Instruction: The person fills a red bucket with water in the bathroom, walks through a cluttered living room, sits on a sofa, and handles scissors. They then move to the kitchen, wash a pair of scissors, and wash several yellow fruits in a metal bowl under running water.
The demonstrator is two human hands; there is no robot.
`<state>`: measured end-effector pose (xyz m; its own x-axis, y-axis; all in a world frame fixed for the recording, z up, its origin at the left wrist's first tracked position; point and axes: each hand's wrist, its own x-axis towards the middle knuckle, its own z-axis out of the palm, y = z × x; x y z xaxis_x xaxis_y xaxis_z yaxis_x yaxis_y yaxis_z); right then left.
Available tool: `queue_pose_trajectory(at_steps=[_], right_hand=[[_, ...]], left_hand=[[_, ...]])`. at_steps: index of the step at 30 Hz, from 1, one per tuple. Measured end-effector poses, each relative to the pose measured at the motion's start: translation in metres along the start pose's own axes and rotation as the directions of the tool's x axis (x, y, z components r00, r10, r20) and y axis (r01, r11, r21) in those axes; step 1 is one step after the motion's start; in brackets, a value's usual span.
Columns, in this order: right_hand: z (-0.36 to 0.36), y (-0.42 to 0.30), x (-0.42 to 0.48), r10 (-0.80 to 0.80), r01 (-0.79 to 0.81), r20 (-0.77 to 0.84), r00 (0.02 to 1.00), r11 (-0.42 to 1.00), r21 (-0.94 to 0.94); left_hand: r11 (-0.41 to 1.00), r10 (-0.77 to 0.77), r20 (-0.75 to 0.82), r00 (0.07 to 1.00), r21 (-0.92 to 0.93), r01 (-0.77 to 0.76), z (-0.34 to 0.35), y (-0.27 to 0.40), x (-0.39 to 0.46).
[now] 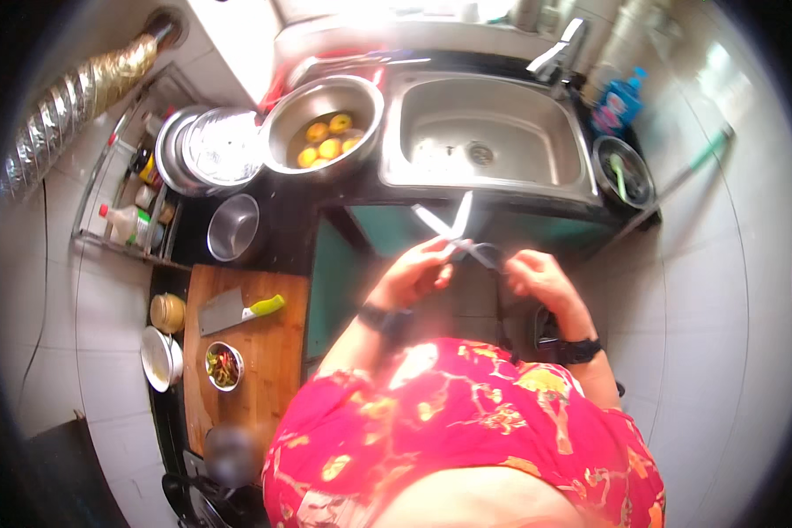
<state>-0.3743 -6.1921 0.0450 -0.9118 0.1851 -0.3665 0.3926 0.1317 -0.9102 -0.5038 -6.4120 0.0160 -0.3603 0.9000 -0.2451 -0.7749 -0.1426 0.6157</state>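
A pair of scissors (461, 228) is held in front of my body, below the sink's front edge, with its blades spread apart and pointing towards the sink. My left hand (422, 267) grips the scissors around the pivot and one handle. Close to the dark handle loop, my right hand (534, 274) is curled; blur hides whether its fingers touch the handle. The steel sink (495, 132) lies beyond both hands. Left of it, a large steel basin (373, 125) holds several round yellow pieces in water.
A wooden cutting board (270, 369) at the left bears a cleaver (228, 313) and a bowl of cut vegetables (223, 366). Steel bowls (221, 148) and a steel pot (233, 228) stand behind it. A blue bottle (617, 105) and a dark bowl (624, 173) are right of the sink.
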Motion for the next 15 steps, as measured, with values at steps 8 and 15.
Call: queue_pose_trajectory(at_steps=[8, 15], right_hand=[[-0.119, -0.010, 0.024, -0.010, 0.045, -0.349, 0.937, 0.995, 0.093], [-0.162, -0.047, 0.141, -0.224, 0.190, -0.468, 0.855, 0.975, -0.118]], left_hand=[[0.998, -0.045, 0.022, 0.999, 0.055, 0.044, 0.018, 0.038, 0.087], [0.993, -0.062, -0.047, 0.997, 0.098, 0.066, -0.015, 0.056, 0.069]])
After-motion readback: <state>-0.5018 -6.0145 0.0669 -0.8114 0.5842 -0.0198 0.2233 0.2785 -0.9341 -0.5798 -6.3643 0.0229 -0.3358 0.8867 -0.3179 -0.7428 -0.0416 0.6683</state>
